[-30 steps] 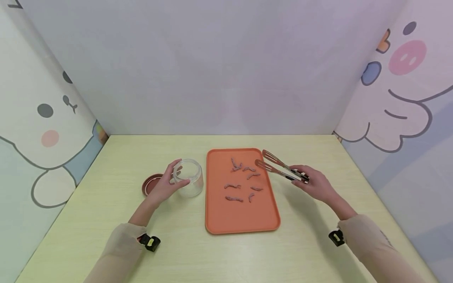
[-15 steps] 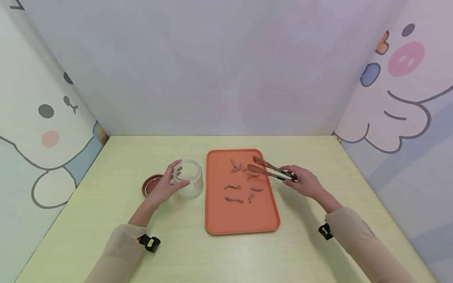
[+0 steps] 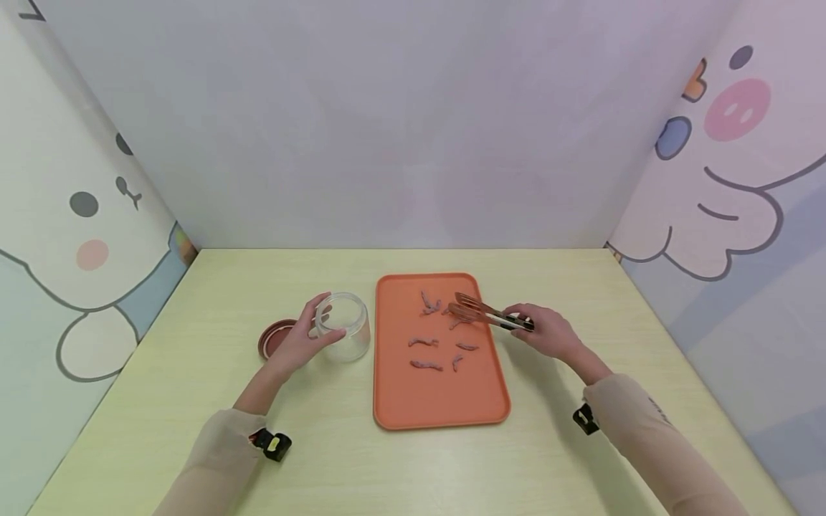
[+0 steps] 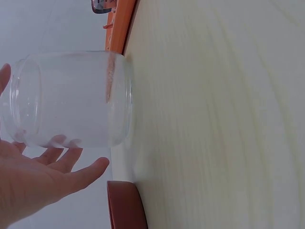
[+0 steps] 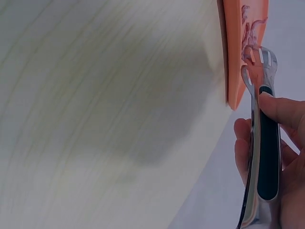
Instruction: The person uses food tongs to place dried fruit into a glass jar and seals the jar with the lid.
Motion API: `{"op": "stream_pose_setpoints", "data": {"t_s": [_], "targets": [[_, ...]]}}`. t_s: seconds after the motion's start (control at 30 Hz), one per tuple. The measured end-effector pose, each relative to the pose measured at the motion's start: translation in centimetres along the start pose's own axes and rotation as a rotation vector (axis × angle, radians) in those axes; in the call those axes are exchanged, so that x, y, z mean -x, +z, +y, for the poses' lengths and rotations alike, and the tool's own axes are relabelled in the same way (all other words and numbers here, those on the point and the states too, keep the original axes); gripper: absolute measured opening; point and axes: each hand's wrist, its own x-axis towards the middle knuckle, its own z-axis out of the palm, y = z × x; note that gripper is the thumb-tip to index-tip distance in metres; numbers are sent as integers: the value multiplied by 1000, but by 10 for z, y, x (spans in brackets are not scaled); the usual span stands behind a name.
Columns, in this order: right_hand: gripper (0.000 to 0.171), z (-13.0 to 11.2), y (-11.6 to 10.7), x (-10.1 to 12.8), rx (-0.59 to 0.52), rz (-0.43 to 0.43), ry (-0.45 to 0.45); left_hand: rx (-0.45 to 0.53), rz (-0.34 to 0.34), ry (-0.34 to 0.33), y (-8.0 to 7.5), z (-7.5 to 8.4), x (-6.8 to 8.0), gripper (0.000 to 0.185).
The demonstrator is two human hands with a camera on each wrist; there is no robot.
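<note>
Gripping dark-handled metal tongs (image 5: 269, 143), the right hand (image 3: 548, 332) has shifted leftward. Between the left hand's (image 3: 300, 345) clasping fingers stands a clear cylindrical jar (image 3: 353, 345).

Orange tray (image 3: 439, 398), dark-handled silver tongs (image 5: 268, 148)

A pale yellow wood-grain worktop (image 3: 413, 473) spreads across 6 o'clock in the head view. Behind it, a plain light-grey backdrop (image 3: 413, 143) stands at 12. At 9 o'clock, a left wall (image 3: 39, 423) carries a white cartoon animal (image 3: 48, 236) with a pink cheek (image 3: 92, 255). At 2 o'clock, a right wall (image 3: 796, 344) shows a pink oval (image 3: 738, 110) and a blue patch (image 3: 674, 138).
</note>
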Motion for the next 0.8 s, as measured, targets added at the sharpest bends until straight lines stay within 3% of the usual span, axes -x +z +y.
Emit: {"op": "stream_pose_setpoints", "data": {"t_s": [0.8], "targets": [[26,0,6,-1,-79,-7,14,-4,-6,2,0,0,0,77]]}}
